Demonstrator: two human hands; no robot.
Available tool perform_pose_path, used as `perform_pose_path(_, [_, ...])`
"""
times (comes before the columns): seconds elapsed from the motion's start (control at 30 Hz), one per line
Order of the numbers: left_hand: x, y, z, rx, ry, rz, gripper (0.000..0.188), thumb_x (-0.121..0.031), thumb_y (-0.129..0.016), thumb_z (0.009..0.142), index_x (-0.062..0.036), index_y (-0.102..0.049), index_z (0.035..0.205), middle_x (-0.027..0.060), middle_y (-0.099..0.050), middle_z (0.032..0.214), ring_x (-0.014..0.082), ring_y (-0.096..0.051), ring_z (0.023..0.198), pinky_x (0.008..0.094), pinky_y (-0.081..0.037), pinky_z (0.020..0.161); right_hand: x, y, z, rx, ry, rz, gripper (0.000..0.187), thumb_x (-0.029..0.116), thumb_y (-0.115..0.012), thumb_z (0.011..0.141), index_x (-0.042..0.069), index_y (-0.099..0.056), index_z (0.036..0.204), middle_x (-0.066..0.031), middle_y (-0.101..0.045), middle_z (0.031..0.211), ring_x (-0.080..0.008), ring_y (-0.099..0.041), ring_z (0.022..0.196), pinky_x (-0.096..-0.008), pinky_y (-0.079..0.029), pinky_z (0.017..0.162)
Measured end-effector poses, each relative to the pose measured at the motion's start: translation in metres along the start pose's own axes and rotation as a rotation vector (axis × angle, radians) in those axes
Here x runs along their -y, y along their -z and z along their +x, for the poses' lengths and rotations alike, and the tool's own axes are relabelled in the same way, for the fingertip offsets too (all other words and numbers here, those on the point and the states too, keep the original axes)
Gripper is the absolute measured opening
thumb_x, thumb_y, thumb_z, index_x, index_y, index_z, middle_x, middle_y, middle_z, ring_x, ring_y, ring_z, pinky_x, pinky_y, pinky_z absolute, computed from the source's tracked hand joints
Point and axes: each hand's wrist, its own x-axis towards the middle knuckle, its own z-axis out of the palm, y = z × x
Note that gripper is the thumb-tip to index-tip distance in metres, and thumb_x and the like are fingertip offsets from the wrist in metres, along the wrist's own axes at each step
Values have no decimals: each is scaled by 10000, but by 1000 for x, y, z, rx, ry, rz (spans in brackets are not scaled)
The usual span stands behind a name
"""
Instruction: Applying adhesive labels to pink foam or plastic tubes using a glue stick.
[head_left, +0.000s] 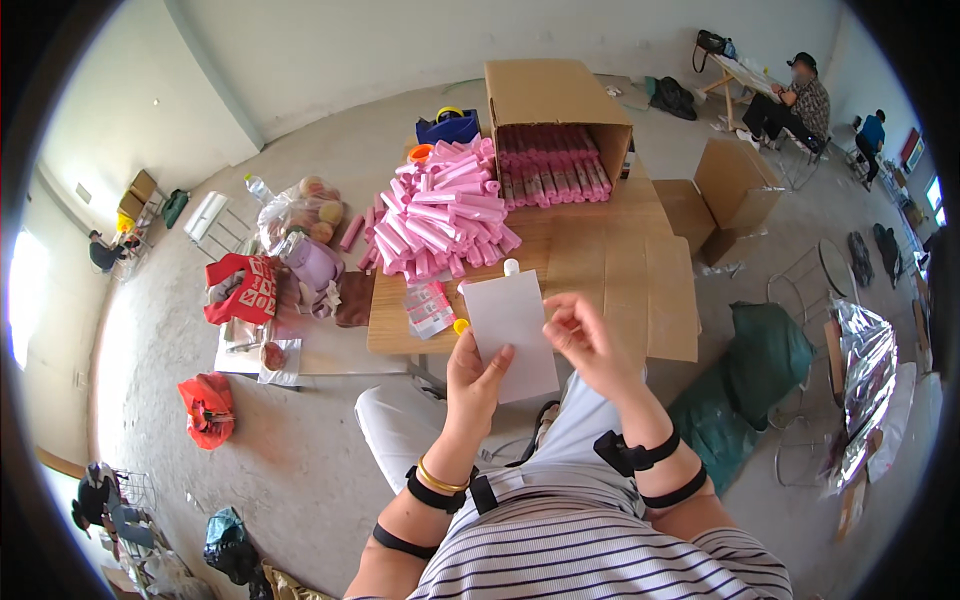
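Note:
My left hand (474, 375) is closed on the lower left part of a blank white sheet (515, 350), thumb lying on its face. The sheet is tilted up over the near edge of the wooden table. My right hand (582, 340) is beside the sheet's right edge, fingers curled toward the thumb; whatever is between the fingertips is too small to make out. Beyond the sheet, a large heap of pink wrapped rolls (440, 215) covers the table. Pink-and-white printed labels (430, 310) lie left of the sheet. A small yellow round thing (461, 327) shows by my left fingertips.
An open cardboard box (555, 90) at the table's back holds stacked pink rolls. A blue tape dispenser (448, 127) stands behind the heap. Flat cardboard (658, 290) covers the table's right side. Bags and a lilac jug (312, 260) are at left. A green sack (745, 370) is on the right.

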Motion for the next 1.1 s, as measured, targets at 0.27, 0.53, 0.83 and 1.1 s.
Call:
perform_pose_path(0.27, [24, -7, 6, -17, 21, 9, 312, -9, -592, 910, -17, -517, 1212, 45, -627, 1121, 111, -586, 1022, 256, -458, 889, -39, -23, -13, -68, 34, -101, 251, 241, -501, 993, 4, -511, 1078, -115, -539, 827, -170, -484, 707, -309, -419, 645])
perform_pose_path(0.53, [87, 8, 14, -60, 186, 61, 271, -3, -598, 897, -34, -547, 1162, 39, -642, 1062, 105, -601, 964, 255, -476, 849, -95, -15, -31, -160, -200, 54, 274, 261, -577, 955, 7, -542, 1053, -90, -598, 882, -138, -547, 741, -274, -450, 657])
perform_pose_path(0.83, [167, 9, 32, -37, 397, 196, 232, 5, -586, 878, -17, -557, 1107, 53, -656, 988, 111, -620, 875, 256, -499, 779, -181, 15, -42, -403, -340, -13, 211, 200, -664, 885, -8, -625, 876, -39, -634, 706, -99, -572, 636, -256, -461, 584])
perform_pose_path(1.1, [190, -1, 50, 77, 478, 303, 341, -56, -668, 836, 6, -540, 1146, 97, -613, 1066, 160, -597, 924, 302, -489, 779, -230, 53, -59, -506, -411, 107, 170, 151, -686, 865, -11, -642, 892, -41, -652, 746, -97, -597, 667, -232, -471, 606])
